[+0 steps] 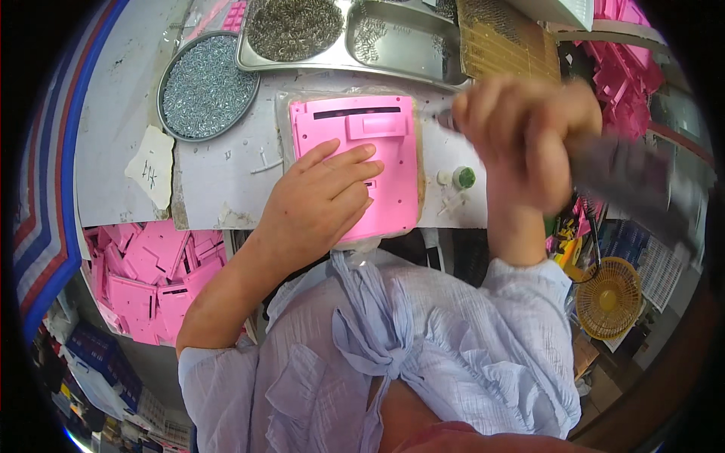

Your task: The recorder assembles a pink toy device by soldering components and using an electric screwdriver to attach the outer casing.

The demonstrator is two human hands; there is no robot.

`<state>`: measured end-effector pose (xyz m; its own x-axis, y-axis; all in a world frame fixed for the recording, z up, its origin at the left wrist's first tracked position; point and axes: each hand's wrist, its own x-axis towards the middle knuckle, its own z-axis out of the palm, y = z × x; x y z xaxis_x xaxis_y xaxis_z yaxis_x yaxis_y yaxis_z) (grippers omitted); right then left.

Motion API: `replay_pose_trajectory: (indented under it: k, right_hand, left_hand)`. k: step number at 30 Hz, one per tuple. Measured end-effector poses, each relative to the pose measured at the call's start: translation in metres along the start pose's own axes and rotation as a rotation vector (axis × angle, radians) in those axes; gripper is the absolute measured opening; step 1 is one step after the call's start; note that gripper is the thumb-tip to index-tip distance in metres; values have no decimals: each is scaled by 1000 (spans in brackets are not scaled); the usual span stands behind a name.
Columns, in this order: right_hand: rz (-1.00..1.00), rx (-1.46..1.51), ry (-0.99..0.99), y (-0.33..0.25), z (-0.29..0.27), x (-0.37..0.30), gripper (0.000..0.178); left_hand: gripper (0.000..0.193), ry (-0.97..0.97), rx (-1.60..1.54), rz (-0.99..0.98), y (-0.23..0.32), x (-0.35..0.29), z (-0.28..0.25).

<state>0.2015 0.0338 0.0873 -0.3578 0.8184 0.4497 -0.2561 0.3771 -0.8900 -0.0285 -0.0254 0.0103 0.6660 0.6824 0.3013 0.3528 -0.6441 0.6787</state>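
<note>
A pink plastic housing [389,174] lies on a plastic-wrapped pad at the middle of the table. It has a long dark slot near its far edge, a raised block and several small holes. My left hand [328,185] rests flat on its left part, fingers spread. Raised to the right of the housing, my right hand [529,124] is wrapped round a dark electric screwdriver [619,170]. The tool is smeared by motion; its tip points left and its thick body reaches out to the right. The tip is apart from the housing.
A round dish [161,106] of small silver metal pieces stands far left. Beside it is a steel compartment tray [347,64] with small springs. Pink plastic parts [155,279] fill a space at lower left; more [623,75] lie far right. A yellow basket [608,298] sits at right.
</note>
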Motion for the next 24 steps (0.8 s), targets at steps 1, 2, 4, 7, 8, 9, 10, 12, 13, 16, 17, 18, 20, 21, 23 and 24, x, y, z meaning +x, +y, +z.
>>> replay_pose_trajectory:
  k: [1,2,4,7,8,9,10,12,13,16,17,18,20,21,23,24]
  right_hand:
    - [-5,-10,-13,9,-4,3,30]
    - [-9,-13,-30,20,-8,7,30]
    - [4,-15,-45,41,-13,9,29]
    - [6,-18,-17,50,-11,7,28]
    - [-1,-21,-3,52,-9,7,27]
    - [11,26,1,54,-8,6,26]
    - [20,68,5,54,-8,6,24]
    - [51,83,-7,53,-9,7,21]
    - [69,64,-27,52,-11,10,19]
    - [-29,-66,-12,26,-9,16,20]
    - [-35,4,-41,9,-2,17,22]
    - [-16,107,-97,-13,6,18,24]
    - [32,253,-176,-26,25,12,27]
    - [38,270,-171,-25,32,10,29]
    - [46,306,-146,-18,45,4,30]
    - [49,314,-133,-15,48,6,30]
  left_hand:
    - [12,-3,-5,7,1,1,-1]
    - [12,-9,-5,7,0,2,-1]
    - [12,-22,-8,-1,-1,0,-1]
    - [13,-30,-11,4,1,-1,-1]
    - [11,-22,-5,0,1,-2,-1]
    - [10,-15,0,-4,1,-2,-1]
    - [8,-6,4,-2,1,-1,0]
    - [10,2,-54,-29,0,-2,1]
    - [11,8,-77,-48,0,-3,0]
    - [7,103,-198,-83,-3,-8,2]
    - [7,144,-190,-105,-2,-11,2]
    - [8,174,-198,-100,-1,-7,1]
    - [12,247,-123,-106,0,-9,-3]
    - [14,277,-70,-86,0,-10,-6]
    - [17,312,2,-87,1,-14,-9]
    - [18,314,13,-97,0,-15,-11]
